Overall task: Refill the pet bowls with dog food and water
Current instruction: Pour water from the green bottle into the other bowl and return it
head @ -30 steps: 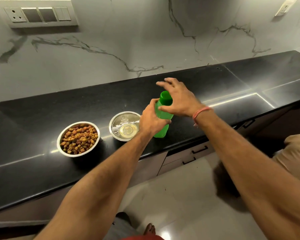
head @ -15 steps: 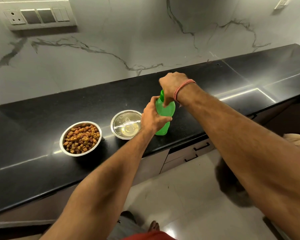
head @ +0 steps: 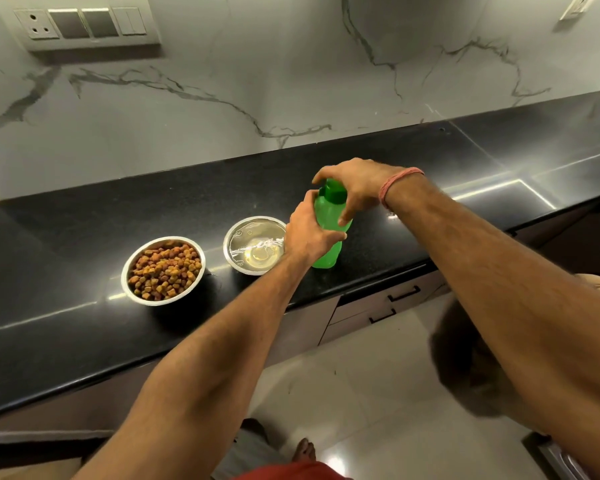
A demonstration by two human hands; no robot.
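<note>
Two hands hold a green water bottle upright on the black desk. The left hand grips its body; the right hand curls around its cap.

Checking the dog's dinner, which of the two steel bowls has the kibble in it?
The left steel bowl, farther from the green bottle, is heaped with brown kibble; the right bowl beside the bottle holds only water.

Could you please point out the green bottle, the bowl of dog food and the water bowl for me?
green bottle (head: pixel 326 256): head view, lower body below the hands.
bowl of dog food (head: pixel 163 268): head view, middle of the kibble.
water bowl (head: pixel 253 249): head view, water surface inside.
</note>
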